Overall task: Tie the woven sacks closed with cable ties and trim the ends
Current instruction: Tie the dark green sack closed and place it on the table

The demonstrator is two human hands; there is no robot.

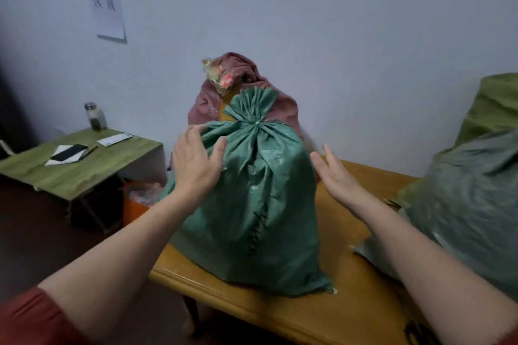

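A full green woven sack stands upright on the yellow wooden table. Its neck is gathered and cinched tight, with the mouth fanned out above; the tie itself is too small to make out. My left hand rests flat on the sack's upper left shoulder, fingers straight. My right hand hovers open just off the sack's right side, palm facing it, not touching. Neither hand holds anything.
A pink sack with an open top stands behind, against the wall. More green sacks crowd the table's right end. A low green side table at left carries a phone, papers and a jar. An orange bin sits below.
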